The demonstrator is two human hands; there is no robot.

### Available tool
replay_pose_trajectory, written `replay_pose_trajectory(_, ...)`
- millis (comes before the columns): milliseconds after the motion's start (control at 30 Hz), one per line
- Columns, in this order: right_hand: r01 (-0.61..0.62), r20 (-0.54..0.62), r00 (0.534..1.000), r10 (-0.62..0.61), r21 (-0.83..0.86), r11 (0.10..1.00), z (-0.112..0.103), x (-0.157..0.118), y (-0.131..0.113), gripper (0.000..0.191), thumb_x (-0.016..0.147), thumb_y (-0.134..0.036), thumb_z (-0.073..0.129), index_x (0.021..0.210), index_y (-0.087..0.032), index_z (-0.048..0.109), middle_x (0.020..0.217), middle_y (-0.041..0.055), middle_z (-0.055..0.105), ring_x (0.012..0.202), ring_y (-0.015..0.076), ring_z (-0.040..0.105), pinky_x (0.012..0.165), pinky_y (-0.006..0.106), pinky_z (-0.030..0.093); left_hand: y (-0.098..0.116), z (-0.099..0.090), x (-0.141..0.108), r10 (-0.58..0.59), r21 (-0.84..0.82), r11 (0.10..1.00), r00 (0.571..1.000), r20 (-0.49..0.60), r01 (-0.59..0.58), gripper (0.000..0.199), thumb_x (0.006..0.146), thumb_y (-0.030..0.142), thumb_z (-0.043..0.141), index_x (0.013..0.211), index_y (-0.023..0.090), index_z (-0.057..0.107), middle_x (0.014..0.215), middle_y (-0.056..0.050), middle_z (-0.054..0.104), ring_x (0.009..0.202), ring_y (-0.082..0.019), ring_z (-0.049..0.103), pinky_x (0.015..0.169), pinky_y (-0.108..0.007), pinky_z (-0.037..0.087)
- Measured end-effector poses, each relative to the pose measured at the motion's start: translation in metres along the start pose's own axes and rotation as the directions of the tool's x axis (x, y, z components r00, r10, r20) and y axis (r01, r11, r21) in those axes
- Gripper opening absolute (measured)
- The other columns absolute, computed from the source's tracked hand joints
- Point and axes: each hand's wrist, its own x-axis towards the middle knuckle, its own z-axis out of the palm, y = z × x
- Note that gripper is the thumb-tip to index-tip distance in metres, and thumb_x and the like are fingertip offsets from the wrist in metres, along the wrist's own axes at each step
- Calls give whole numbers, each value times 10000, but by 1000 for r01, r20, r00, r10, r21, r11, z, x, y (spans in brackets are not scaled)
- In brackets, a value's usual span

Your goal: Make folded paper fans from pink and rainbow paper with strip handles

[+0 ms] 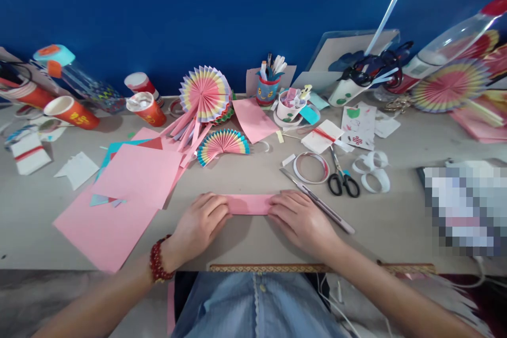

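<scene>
A narrow folded pink paper strip (249,204) lies across the table in front of me. Its left end is gripped by my left hand (202,224), whose fingers are pressed together over the paper; a red beaded bracelet is on that wrist. My right hand (303,222) holds the strip's other end in the same way. Both thumbs are mostly hidden. Just beyond my right hand are a slim craft knife (332,214), a roll of tape (311,168) and black-handled scissors (343,182).
Pink sheets (137,174) lie to the left. Behind are a pleated paper rosette (203,94), a small paper fan (223,145), an orange cup (146,111) and a pen cup (268,90). A large bottle (447,45) leans at the right, behind a blurred-out object (461,211).
</scene>
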Motion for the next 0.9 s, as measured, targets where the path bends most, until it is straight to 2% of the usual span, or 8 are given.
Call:
replay_pose_trajectory(133, -136, 20, 991, 135, 88, 987, -4, 3, -2, 169, 987, -210, 523, 944, -213, 686, 1031, 73, 709, 952, 213, 630, 858, 378, 500, 6, 0, 4, -107, -55, 993, 994, 14, 108, 195, 1012, 186, 443, 956, 173, 629, 1008, -65, 641, 939, -199, 594, 856, -359, 489)
replay_pose_trajectory(267, -207, 48, 978, 203, 93, 974, -1, 5, -4, 171, 992, -213, 501, 908, -212, 649, 1011, 73, 680, 927, 221, 608, 846, 386, 468, 8, 4, 8, -186, -18, 982, 983, 5, 186, 188, 1003, 194, 449, 933, 176, 622, 1002, -70, 629, 944, -217, 590, 851, -386, 478)
replay_pose_trajectory(367, -237, 55, 971, 232, 96, 967, 3, 6, -3, 178, 1002, -227, 485, 902, -211, 631, 1009, 72, 662, 922, 230, 589, 847, 394, 439, 11, 5, 8, -200, 28, 979, 980, -10, 200, 179, 998, 188, 454, 969, 171, 630, 1011, -80, 647, 932, -224, 592, 832, -391, 480)
replay_pose_trajectory(433, -244, 55, 969, 240, 99, 965, 4, 5, -3, 171, 1001, -227, 486, 905, -211, 626, 1009, 71, 654, 925, 232, 582, 849, 394, 426, 16, 5, 4, -144, 101, 984, 988, -58, 149, 202, 991, 158, 457, 1062, 164, 646, 1068, -93, 673, 974, -233, 597, 871, -405, 477)
replay_pose_trajectory(500, -248, 57, 968, 243, 95, 964, 5, 5, -3, 162, 995, -225, 491, 904, -211, 625, 1008, 70, 649, 933, 234, 578, 858, 393, 419, 25, 5, -1, -8, 186, 982, 997, -71, 21, 291, 981, 126, 455, 1204, 158, 639, 1206, -104, 675, 1110, -248, 583, 984, -425, 446)
replay_pose_trajectory(600, -253, 67, 967, 248, 90, 963, 6, 5, -2, 163, 992, -224, 489, 898, -210, 623, 1009, 68, 645, 938, 235, 572, 862, 392, 411, 42, 8, -10, 166, 225, 958, 984, 61, -176, 395, 990, 207, 477, 1367, 130, 564, 1462, -103, 547, 1362, -254, 450, 1158, -410, 332)
replay_pose_trajectory(733, -256, 71, 966, 249, 99, 962, 7, 5, 0, 172, 994, -221, 478, 896, -210, 619, 1011, 67, 642, 947, 241, 566, 868, 394, 397, 52, 15, -14, 163, 247, 947, 969, 188, -207, 574, 1001, 464, 460, 1439, 93, 491, 1565, -128, 421, 1475, -276, 310, 1226, -426, 233)
replay_pose_trajectory(900, -226, 57, 973, 222, 96, 969, 9, 4, 3, 177, 992, -226, 466, 909, -214, 622, 1021, 70, 643, 947, 242, 569, 871, 392, 389, 48, 16, -13, 142, 237, 952, 965, 222, -195, 685, 985, 582, 421, 1470, 100, 453, 1589, -158, 371, 1501, -302, 259, 1246, -513, 106)
